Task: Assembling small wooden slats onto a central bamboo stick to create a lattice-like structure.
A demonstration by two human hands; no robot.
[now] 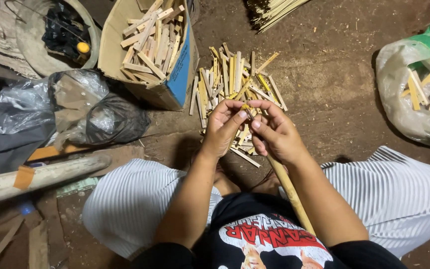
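My left hand (222, 127) and my right hand (274, 132) meet at the middle of the view, fingertips pinched together on the upper end of a long bamboo stick (289, 192). The stick slants down from my hands toward my lap, passing under my right palm. A small yellow piece sits between my fingertips at the stick's top. Just beyond my hands lies a pile of short bamboo slats (232, 82) on the dirt floor.
A cardboard box (182, 74) full of slats stands at the upper left. Plastic bags (78, 107) and a round basin (26, 47) lie left of it. A bag with slats (414, 99) sits at right. A thick pole (51, 174) lies by my left knee.
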